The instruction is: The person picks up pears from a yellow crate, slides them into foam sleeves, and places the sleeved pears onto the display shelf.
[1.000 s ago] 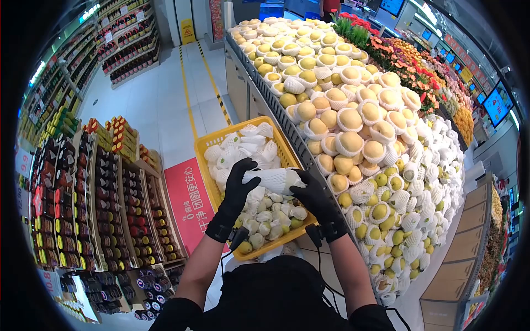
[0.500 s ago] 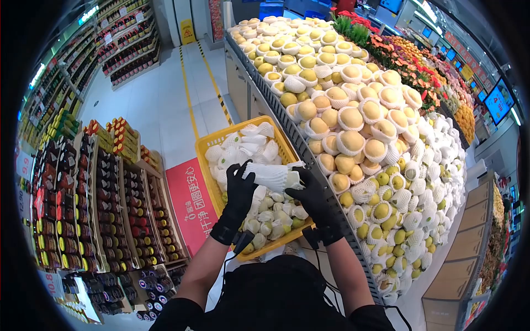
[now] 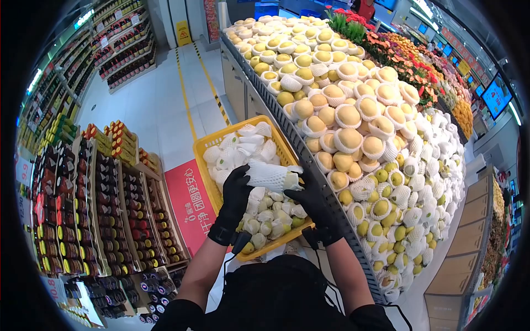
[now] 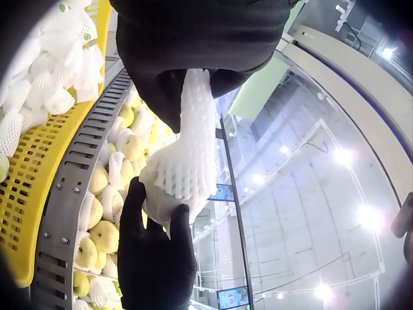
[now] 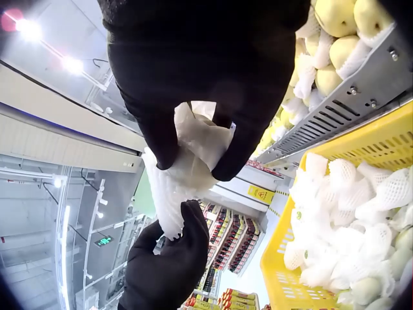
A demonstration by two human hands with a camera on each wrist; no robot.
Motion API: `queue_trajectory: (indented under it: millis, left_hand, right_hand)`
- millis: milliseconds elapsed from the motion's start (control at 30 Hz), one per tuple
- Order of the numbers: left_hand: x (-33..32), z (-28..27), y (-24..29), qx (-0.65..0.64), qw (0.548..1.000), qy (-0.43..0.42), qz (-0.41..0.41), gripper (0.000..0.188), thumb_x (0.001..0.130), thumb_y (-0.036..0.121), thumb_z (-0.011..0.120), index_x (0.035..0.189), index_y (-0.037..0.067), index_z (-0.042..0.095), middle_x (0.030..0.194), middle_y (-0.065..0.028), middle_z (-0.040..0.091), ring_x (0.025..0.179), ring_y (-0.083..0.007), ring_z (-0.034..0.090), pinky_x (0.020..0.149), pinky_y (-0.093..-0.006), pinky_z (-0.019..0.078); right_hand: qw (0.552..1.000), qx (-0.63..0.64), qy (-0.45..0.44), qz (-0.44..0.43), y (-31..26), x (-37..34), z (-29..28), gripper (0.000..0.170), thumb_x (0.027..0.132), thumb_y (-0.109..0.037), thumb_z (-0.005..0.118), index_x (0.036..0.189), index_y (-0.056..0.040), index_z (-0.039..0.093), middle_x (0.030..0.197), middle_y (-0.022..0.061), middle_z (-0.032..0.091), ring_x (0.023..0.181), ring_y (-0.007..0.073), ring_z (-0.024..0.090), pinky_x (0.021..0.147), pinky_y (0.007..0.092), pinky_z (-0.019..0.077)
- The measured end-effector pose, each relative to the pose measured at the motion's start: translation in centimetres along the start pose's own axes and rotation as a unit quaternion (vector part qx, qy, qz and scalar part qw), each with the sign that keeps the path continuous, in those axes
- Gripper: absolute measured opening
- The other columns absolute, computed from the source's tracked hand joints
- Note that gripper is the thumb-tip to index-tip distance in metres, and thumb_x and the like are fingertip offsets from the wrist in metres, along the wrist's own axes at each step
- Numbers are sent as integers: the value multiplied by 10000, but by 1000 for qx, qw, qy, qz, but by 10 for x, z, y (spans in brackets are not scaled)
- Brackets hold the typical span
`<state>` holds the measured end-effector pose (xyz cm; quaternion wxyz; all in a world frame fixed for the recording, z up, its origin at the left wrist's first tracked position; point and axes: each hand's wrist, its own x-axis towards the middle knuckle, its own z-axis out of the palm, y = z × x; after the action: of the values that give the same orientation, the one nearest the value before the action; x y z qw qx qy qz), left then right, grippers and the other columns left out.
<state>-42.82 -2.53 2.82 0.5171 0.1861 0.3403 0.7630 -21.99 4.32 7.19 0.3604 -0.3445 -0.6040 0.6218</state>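
Both hands wear black gloves and hold one fruit in a white foam net sleeve (image 3: pixel 266 175) over the yellow crate (image 4: pixel 39 187). My left hand (image 3: pixel 236 190) pinches the sleeve's narrow, gathered end between thumb and fingers. At the other end, my right hand (image 3: pixel 312 196) grips the paper-wrapped fruit (image 5: pixel 200 142), its thumb and fingers on opposite sides. The sleeve covers part of the fruit, and pale wrapping shows beyond its edge. Inside the crate, net-sleeved fruits (image 3: pixel 229 157) lie toward the far end and fruits in thin wrapping (image 3: pixel 270 220) at the near end.
Along the crate's right side runs a slotted grey rail (image 3: pixel 276 107) edging a sloping display of yellow fruits (image 3: pixel 349 140), many in foam nets. Jar shelves (image 3: pixel 105 204) stand at left. A red floor mat (image 3: pixel 190 204) lies beside the crate.
The sleeve has swung so its right end now tilts lower, and more of the pale wrapped fruit shows there. Both hands keep their hold at opposite ends.
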Motion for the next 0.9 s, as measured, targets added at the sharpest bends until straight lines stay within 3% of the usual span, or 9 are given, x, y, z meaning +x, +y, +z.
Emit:
queue_trajectory:
  millis: [67, 167, 267, 367, 467, 567, 667, 800, 900]
  left_hand:
    - [1, -3, -2, 4, 1000, -12, 14, 324, 850, -5, 523, 1174, -11, 513, 1116, -122, 561, 1055, -233, 558, 884, -352, 505]
    - [0, 3, 1, 28, 999, -5, 23, 322, 851, -14, 540, 1171, -20, 508, 1126, -123, 565, 1060, -225, 560, 885, -353, 504]
    - [-1, 4, 6, 50, 999, 12, -6, 309, 855, -17, 565, 1160, -9, 518, 1123, -117, 573, 1017, -216, 583, 857, -341, 521]
    - [-4, 2, 8, 170, 983, 8, 63, 276, 867, -8, 572, 1139, 0, 523, 1131, -119, 577, 981, -218, 603, 819, -348, 550]
    - [-5, 3, 10, 167, 983, 4, 70, 261, 873, 1, 568, 1128, 12, 515, 1099, -103, 569, 943, -197, 608, 766, -342, 570]
    - [-3, -1, 12, 167, 984, -11, 63, 215, 873, 6, 570, 1082, 12, 521, 1069, -96, 572, 928, -200, 611, 767, -361, 579]
    - [-3, -1, 14, 173, 982, -4, 74, 207, 876, -36, 540, 1076, 17, 521, 1182, -130, 566, 1031, -222, 590, 797, -352, 569]
    - [4, -3, 7, 364, 897, -27, 251, 270, 852, -69, 528, 1104, 24, 509, 1178, -101, 565, 1033, -204, 583, 851, -333, 530]
    - [4, -11, 6, 295, 938, -71, 165, 326, 826, -88, 529, 1139, 0, 499, 1192, -128, 556, 1052, -217, 576, 893, -350, 514]
  right_hand:
    - [998, -23, -28, 46, -3, 0, -3, 782, 697, -12, 737, 1380, -88, 364, 1205, 137, 547, 1076, 225, 560, 777, 307, 525]
    - [1000, -14, -17, 21, 3, 0, -2, 651, 709, -39, 742, 1293, -76, 454, 1161, 115, 574, 1034, 203, 581, 719, 282, 532]
    - [999, -14, -14, 31, 0, -1, -1, 650, 713, -49, 752, 1289, -83, 453, 1184, 107, 558, 1070, 211, 562, 740, 295, 536]
    - [999, 6, 3, -39, 15, 3, -1, 635, 684, 9, 772, 1250, -36, 488, 1199, 103, 556, 1123, 240, 542, 911, 351, 494]
    - [999, 3, -3, -35, 5, 1, 3, 624, 691, 10, 766, 1248, -39, 486, 1203, 103, 552, 1131, 235, 537, 910, 348, 494]
    - [999, -14, 0, 34, -16, -4, 8, 626, 688, -16, 780, 1242, -43, 488, 1210, 106, 547, 1125, 226, 539, 916, 346, 488]
    - [999, -35, 16, -10, 12, 0, 4, 645, 685, -46, 793, 1249, -38, 482, 1209, 109, 548, 1110, 217, 546, 920, 343, 482]
    - [999, -10, 32, -27, 21, -1, 7, 663, 691, -67, 796, 1266, -27, 467, 1194, 116, 558, 1091, 219, 558, 908, 343, 487]
    - [1000, 12, 28, -2, 27, -1, 5, 668, 687, -66, 801, 1264, -25, 468, 1177, 127, 570, 1065, 221, 575, 886, 341, 502]
